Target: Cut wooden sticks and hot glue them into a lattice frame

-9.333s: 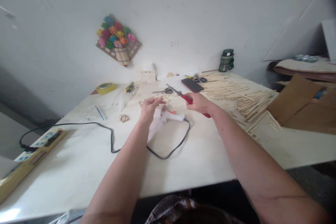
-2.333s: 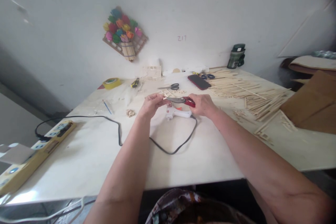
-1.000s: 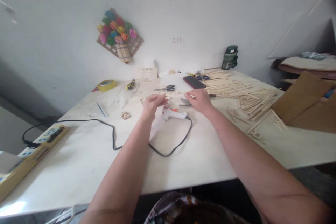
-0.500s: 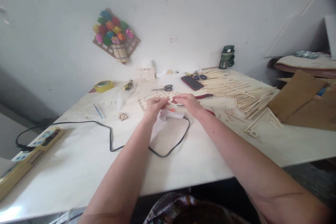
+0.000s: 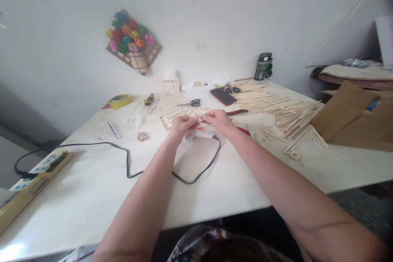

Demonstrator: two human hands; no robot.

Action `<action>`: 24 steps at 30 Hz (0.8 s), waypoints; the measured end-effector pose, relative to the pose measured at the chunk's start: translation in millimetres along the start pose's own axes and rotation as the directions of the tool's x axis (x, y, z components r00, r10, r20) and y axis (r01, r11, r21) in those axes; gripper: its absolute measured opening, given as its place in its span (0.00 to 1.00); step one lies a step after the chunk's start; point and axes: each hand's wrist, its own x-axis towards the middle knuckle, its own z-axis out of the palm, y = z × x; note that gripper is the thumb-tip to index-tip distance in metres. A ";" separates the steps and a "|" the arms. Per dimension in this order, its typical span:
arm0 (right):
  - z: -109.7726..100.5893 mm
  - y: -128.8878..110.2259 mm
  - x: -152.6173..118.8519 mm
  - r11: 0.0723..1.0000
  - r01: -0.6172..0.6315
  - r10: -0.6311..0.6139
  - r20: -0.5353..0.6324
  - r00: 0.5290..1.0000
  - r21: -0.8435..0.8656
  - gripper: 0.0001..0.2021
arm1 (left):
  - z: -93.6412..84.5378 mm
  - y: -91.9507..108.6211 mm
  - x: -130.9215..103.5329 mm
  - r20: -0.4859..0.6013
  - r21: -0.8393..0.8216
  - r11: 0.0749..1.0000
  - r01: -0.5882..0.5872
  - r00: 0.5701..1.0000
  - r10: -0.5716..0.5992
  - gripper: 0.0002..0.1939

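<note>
Close together over the middle of the table are my left hand point(image 5: 183, 126) and my right hand point(image 5: 218, 123). The fingers of each are pinched. A tiny pale wooden piece shows at my right fingertips; whatever the left fingers hold is hidden. Just beyond my left hand lies a flat frame of thin wooden sticks point(image 5: 166, 119), partly covered by it. Below my hands a white glue gun point(image 5: 204, 134) rests on the table, its black cord point(image 5: 196, 181) looping toward me. Red-handled pliers point(image 5: 238, 112) lie behind my right hand, partly hidden.
Scissors point(image 5: 193, 102), a phone point(image 5: 223, 96) and a yellow-black cutter point(image 5: 149, 99) lie farther back. Many wooden sticks point(image 5: 285, 110) spread at right, beside a cardboard box point(image 5: 353, 118). Yellow tape point(image 5: 119, 101) and a power strip point(image 5: 37, 186) are at left. A bottle point(image 5: 263, 66) stands by the wall.
My fingertips have shifted slightly, with the left fingers extending a little further right toward the right hand. The whole view has moved a little. The glue gun stays on the table.
</note>
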 end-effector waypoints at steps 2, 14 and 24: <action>-2.2 -1.5 0.6 0.998 0.000 0.000 0.006 1.000 -0.061 0.09 | -1.7 1.3 -0.2 0.018 -0.003 1.000 0.023 1.000 -0.023 0.22; -14.8 -7.1 -0.7 0.969 0.083 -0.019 0.262 0.965 -0.234 0.08 | -7.9 -1.0 0.6 0.113 0.039 0.993 -0.113 0.988 0.108 0.15; -13.5 -2.9 1.4 0.982 0.086 -0.045 0.232 0.972 -0.171 0.12 | -7.6 -2.7 2.9 0.079 -0.033 0.995 -0.095 0.992 0.098 0.12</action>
